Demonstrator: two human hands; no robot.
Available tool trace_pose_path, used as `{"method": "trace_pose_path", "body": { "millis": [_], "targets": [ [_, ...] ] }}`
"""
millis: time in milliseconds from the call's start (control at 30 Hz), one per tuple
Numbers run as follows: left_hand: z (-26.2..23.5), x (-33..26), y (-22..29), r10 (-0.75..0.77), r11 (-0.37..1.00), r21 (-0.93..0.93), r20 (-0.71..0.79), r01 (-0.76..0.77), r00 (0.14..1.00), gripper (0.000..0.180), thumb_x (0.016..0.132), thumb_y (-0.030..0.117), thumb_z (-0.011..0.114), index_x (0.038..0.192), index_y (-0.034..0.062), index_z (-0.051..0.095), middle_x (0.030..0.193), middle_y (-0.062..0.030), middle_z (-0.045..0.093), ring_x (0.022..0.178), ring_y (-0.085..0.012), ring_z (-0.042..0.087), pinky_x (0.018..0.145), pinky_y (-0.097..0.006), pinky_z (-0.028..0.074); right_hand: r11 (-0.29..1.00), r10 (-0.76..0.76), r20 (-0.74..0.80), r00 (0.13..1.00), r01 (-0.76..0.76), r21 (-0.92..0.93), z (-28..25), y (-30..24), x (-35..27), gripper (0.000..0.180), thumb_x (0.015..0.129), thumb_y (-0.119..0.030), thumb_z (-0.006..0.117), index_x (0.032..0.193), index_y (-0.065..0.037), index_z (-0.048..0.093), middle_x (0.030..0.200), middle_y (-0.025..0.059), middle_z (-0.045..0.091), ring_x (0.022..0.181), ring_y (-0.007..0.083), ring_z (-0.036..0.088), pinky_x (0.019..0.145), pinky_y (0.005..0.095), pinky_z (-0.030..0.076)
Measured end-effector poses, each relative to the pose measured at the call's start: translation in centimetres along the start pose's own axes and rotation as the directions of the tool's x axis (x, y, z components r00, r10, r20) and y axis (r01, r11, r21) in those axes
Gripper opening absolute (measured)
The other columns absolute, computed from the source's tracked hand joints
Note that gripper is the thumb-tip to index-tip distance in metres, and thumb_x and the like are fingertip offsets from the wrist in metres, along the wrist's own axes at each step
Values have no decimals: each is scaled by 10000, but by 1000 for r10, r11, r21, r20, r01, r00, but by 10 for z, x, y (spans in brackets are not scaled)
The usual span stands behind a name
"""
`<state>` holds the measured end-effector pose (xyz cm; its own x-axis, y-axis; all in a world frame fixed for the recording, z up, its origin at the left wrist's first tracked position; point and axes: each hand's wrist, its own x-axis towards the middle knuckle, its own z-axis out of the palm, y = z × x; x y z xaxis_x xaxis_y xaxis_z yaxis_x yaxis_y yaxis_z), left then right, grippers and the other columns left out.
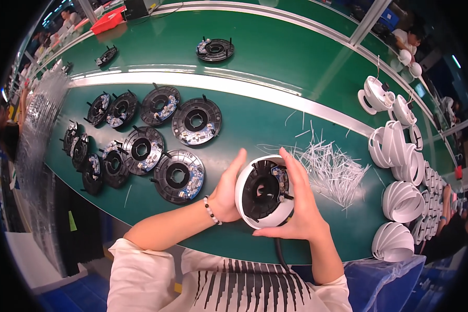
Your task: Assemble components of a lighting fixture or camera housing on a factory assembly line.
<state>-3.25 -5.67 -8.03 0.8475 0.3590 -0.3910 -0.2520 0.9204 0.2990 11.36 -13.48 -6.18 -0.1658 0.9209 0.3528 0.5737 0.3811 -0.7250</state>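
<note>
- Near edge of the green counter (pixel 255 130): left hand (pixel 226 190) and right hand (pixel 301 200) cup a white round housing (pixel 262 192) between them, black disc inside, facing up.
- Right of it, white strips (pixel 330 169) scattered.
- Left, black discs (pixel 179 176) in rows.
- Right end, stacked white shells (pixel 403 200).
</note>
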Motion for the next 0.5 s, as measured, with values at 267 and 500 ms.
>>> {"method": "trace_pose_path", "body": {
  "millis": [267, 500],
  "targets": [
    [6, 0, 8, -21, 980, 200, 26, 15, 999, 818, 767, 697, 200, 1213, 42, 404, 1178, -132, 474, 1054, -241, 487, 914, -383, 386, 988, 83, 19, 996, -79, -134, -8, -8, 0, 1196, 378, -368, 818, 1300, 31, 171, 1279, 202, 324, 1143, 366, 337, 937, 422, 303],
    [-3, -6, -2, 128, 977, 147, 182, -155, 975, 486, 788, 346, 467, 1144, 17, 426, 1062, -141, 529, 933, -222, 551, 815, -353, 465, 998, 38, -158, 987, -30, 51, 3, -2, -2, 1249, 366, -378, 826, 1323, 23, 132, 1266, 229, 335, 1114, 330, 391, 931, 401, 310]
  ]
}}
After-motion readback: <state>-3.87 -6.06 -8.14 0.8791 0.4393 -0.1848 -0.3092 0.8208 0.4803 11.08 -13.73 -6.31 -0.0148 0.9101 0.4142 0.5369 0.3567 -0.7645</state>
